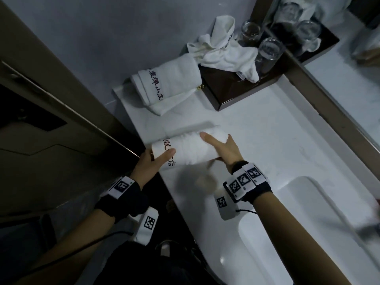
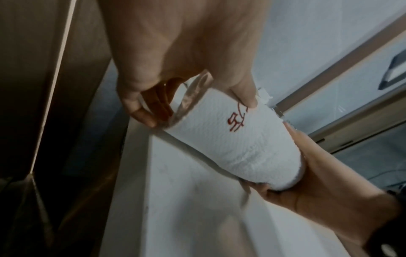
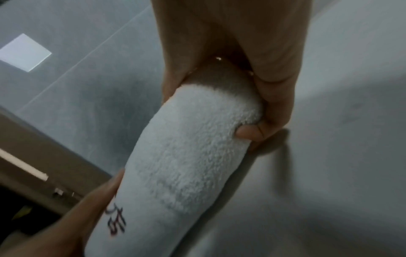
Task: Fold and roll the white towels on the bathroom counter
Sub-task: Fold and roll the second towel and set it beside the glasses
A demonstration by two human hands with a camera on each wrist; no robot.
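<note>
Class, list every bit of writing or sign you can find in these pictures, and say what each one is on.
Folded towel: "禪山", other embroidered characters unclear.
Rolled towel: "店" at the end, the rest hidden or blurred.
Crumpled towel: dark lettering, unreadable.
Wristbands: black-and-white square code tags, no words.

A hotel-style bathroom is suggested: a white counter (image 1: 257, 128) with a sunken basin (image 1: 304, 219), a framed mirror (image 1: 349, 83), a tray (image 1: 232, 89) of glasses (image 1: 269, 50), and embroidered white towels (image 1: 166, 83).
</note>
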